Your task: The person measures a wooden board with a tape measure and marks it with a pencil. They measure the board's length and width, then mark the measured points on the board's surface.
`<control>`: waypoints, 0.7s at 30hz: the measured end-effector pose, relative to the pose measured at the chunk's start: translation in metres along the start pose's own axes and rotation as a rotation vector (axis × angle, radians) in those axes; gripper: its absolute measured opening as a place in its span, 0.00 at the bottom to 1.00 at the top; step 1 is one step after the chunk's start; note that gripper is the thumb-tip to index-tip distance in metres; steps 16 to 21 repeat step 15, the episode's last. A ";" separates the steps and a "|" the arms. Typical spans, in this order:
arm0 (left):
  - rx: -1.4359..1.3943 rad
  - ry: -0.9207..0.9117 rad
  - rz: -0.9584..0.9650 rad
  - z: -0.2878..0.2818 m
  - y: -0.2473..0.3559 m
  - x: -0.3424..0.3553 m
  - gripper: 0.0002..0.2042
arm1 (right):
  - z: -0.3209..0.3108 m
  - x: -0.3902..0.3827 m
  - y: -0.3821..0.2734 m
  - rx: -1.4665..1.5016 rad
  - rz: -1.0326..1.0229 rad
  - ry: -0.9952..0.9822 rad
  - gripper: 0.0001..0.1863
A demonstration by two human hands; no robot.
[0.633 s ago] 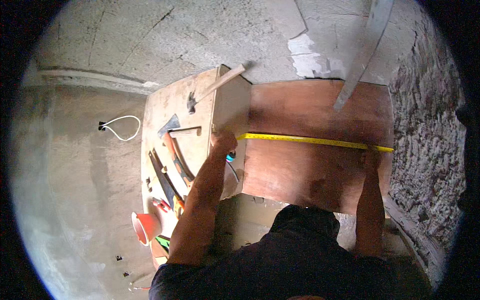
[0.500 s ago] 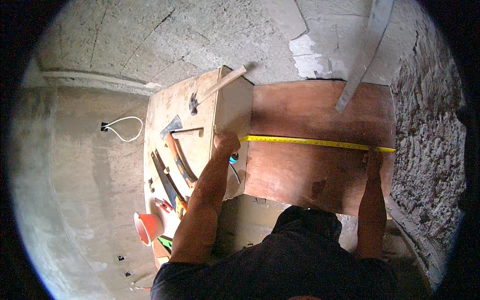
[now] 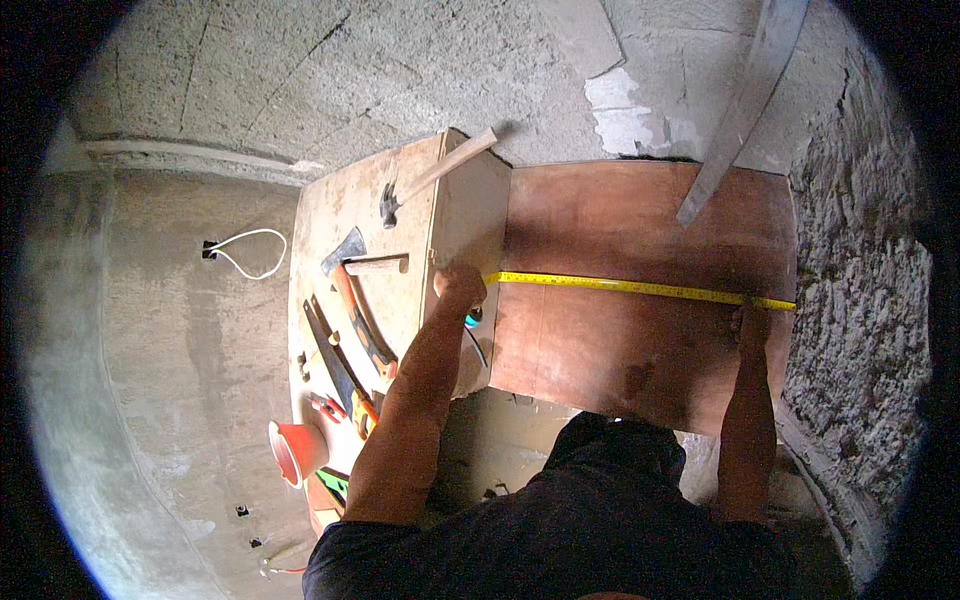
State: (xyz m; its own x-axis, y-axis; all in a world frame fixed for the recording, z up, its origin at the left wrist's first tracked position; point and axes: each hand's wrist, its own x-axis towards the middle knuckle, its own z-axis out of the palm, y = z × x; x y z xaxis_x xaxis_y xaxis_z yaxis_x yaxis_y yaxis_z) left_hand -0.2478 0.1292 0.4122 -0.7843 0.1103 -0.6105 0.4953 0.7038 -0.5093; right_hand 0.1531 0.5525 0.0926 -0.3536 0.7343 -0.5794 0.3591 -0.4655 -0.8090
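Observation:
A yellow tape measure point(image 3: 620, 286) is pulled out across a reddish-brown plywood board point(image 3: 590, 350), its blade running from side to side. At the board's left edge, beside the pale wooden box, my left hand point(image 3: 461, 286) is closed around the case end; a bit of blue shows just below the fingers. Close to the board's right edge, my right hand point(image 3: 750, 322) grips the blade near its end, its fingers dark and partly hidden in shadow. The blade's tip reaches the board's right edge, by the rough wall.
On the pale wooden box point(image 3: 345, 215) lie a hammer point(image 3: 390, 205), a hatchet point(image 3: 349, 290), a handsaw point(image 3: 338, 360) and red-handled pliers point(image 3: 327, 408). An orange-red bucket point(image 3: 297, 453) sits at its near left. A grey metal straightedge point(image 3: 735, 130) leans over the board's far right. A rough wall point(image 3: 850, 290) stands at right.
The whole view has shifted slightly to the right. Both hands keep their hold, and the tape stays stretched across the board.

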 end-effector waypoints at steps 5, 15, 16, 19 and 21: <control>-0.060 0.055 -0.024 0.008 -0.001 0.008 0.16 | 0.002 -0.020 -0.016 0.052 0.093 0.027 0.16; -0.028 0.047 -0.008 0.021 -0.004 0.024 0.17 | -0.021 -0.061 0.018 0.085 0.065 0.024 0.14; -0.028 0.047 -0.008 0.021 -0.004 0.024 0.17 | -0.021 -0.061 0.018 0.085 0.065 0.024 0.14; -0.028 0.047 -0.008 0.021 -0.004 0.024 0.17 | -0.021 -0.061 0.018 0.085 0.065 0.024 0.14; -0.028 0.047 -0.008 0.021 -0.004 0.024 0.17 | -0.021 -0.061 0.018 0.085 0.065 0.024 0.14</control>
